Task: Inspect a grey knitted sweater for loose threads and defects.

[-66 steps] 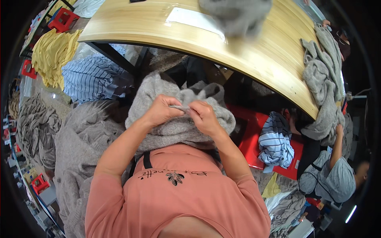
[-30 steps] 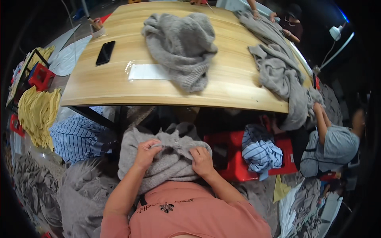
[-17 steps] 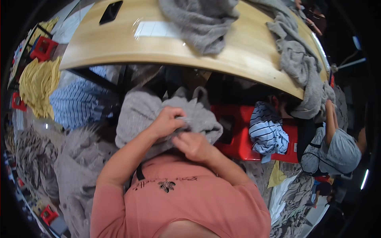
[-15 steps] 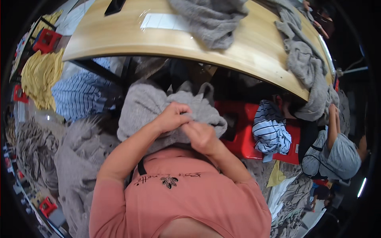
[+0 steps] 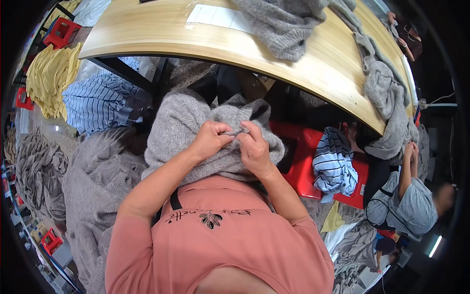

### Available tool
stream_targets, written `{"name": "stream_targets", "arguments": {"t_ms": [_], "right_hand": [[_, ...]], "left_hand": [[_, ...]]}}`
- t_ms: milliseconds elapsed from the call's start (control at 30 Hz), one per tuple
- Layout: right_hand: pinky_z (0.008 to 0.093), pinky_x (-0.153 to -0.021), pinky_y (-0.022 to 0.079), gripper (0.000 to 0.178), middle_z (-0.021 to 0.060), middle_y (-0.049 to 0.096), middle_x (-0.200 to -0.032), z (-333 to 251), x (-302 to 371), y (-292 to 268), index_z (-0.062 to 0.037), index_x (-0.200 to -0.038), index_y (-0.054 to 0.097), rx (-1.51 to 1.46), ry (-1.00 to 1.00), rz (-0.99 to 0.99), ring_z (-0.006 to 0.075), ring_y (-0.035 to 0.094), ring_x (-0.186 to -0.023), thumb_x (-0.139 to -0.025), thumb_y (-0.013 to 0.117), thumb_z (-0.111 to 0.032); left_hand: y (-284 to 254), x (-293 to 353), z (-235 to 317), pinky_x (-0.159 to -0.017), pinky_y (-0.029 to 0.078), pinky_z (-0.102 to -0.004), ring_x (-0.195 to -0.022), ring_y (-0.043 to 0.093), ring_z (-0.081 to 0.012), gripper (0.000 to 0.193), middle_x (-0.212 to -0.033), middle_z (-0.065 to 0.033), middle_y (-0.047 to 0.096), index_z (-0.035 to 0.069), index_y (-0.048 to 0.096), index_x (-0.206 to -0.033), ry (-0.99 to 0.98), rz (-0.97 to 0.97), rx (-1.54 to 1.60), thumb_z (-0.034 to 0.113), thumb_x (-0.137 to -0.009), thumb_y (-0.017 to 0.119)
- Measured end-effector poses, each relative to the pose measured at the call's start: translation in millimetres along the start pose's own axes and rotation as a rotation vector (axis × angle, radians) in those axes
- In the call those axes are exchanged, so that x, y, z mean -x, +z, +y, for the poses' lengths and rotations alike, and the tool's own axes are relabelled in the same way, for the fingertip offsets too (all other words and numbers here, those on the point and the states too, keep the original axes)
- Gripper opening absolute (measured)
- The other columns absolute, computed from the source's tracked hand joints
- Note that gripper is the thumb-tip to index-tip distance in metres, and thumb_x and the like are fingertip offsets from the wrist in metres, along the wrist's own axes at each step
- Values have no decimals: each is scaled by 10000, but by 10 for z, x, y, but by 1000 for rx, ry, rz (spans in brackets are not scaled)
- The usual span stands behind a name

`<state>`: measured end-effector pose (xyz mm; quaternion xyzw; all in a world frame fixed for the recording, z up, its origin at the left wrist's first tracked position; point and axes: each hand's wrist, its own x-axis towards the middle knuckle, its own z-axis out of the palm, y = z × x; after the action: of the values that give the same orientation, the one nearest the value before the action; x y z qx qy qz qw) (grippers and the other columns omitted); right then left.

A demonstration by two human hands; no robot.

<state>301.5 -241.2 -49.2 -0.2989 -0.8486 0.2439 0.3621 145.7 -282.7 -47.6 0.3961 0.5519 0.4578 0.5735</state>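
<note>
A fuzzy grey knitted garment (image 5: pixel 178 125) lies bunched up in my lap, its folds rising toward the table edge. My left hand (image 5: pixel 214 140) pinches a bit of the knit between thumb and fingertips near the middle of the bundle. Close beside it, my right hand (image 5: pixel 254 151) is closed on the same garment, index finger bent upward; a narrow gap separates the two hands. Exactly which edge or thread the fingertips grip is too small to make out.
Ahead stands a wooden table (image 5: pixel 161 41) with a grey knit piece (image 5: pixel 289 29) on it. Red stools (image 5: pixel 303 147) at my right carry a striped blue cloth (image 5: pixel 335 161). Grey knits (image 5: pixel 105 181) and yellow garments (image 5: pixel 51 81) pile up at left. A co-worker (image 5: pixel 406 196) sits at right.
My hands have drawn slightly apart, and the right index finger has lifted and now shows beside the left fingertips. The whole view has shifted a little.
</note>
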Motion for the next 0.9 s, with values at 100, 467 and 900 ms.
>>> {"name": "stream_targets", "arguments": {"t_ms": [100,467,900], "right_hand": [[347,-540,477,170,132,563,-809,78,0,12,-3,-801,528,-196,80,-106,308,578,-678,-652,533,77],[331,-541,490,218,172,563,-804,182,196,159,40,-865,508,155,-276,2,285,581,-635,-647,525,42],[333,-541,485,224,151,570,-808,96,118,141,1,-844,548,23,-69,-53,291,582,-639,-641,528,94]], "left_hand": [[-3,14,2,-499,382,-201,-575,463,-26,55,-617,27,565,-18,636,-753,-15,50,-76,1,-710,607],[-34,-5,-59,-516,392,-185,-604,474,-23,107,-683,25,576,-13,621,-826,-100,-30,-78,-9,-719,620],[-96,-31,-155,-582,411,-184,-663,490,-28,87,-728,28,589,-7,625,-804,-91,-95,43,-24,-720,609]]}}
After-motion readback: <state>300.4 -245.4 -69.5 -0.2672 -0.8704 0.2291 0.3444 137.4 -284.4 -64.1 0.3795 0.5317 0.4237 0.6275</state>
